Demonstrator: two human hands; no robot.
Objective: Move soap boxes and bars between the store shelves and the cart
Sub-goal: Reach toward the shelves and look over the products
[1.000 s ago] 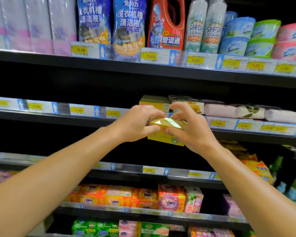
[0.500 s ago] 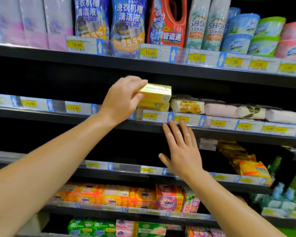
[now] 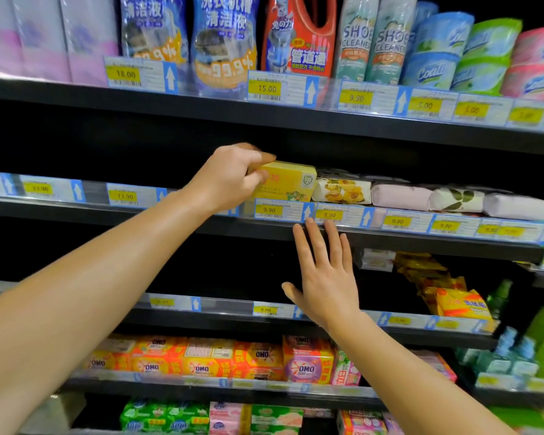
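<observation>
The left hand (image 3: 230, 177) held the yellow soap box (image 3: 285, 182) by its left end, with the fingers curled round it. The box sat on the second shelf (image 3: 421, 238), touching a flowery soap bar (image 3: 341, 189) on its right. The right hand (image 3: 324, 277) was spread flat with nothing in it, fingertips near the shelf edge under the price tags (image 3: 269, 210). It looked like this box was almost put away, and only letting go was left. No cart could be seen, so how many soaps were left to move could not be told.
</observation>
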